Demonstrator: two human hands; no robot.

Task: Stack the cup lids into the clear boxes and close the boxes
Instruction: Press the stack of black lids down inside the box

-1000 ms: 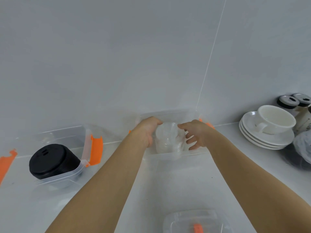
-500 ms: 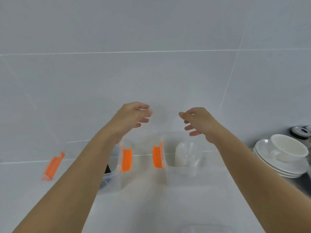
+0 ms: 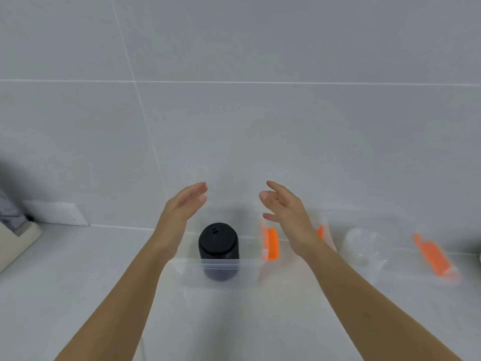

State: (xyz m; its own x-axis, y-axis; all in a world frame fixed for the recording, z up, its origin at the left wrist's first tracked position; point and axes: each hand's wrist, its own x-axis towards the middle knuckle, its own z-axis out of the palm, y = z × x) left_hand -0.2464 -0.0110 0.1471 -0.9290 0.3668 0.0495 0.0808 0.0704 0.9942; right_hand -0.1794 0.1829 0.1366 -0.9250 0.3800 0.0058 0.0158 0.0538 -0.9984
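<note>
A stack of black cup lids (image 3: 218, 250) stands in a clear box (image 3: 221, 273) with an orange latch (image 3: 270, 243) at the centre of the counter. To its right a second clear box (image 3: 390, 267) with orange latches (image 3: 433, 256) holds a stack of clear lids (image 3: 364, 246). My left hand (image 3: 182, 209) and my right hand (image 3: 286, 214) hover open above the left box, palms facing each other, on either side of the black stack and touching nothing. Neither box has a cover on it.
The boxes stand against a grey tiled wall. A white wall plate (image 3: 56, 213) sits at the left where wall meets counter, and a beige object (image 3: 15, 235) lies at the far left edge.
Both hands let go of the clear lid stack, lifted out of the right box and moved left. The view panned left, so the box with the black lids is now centred between my hands.
</note>
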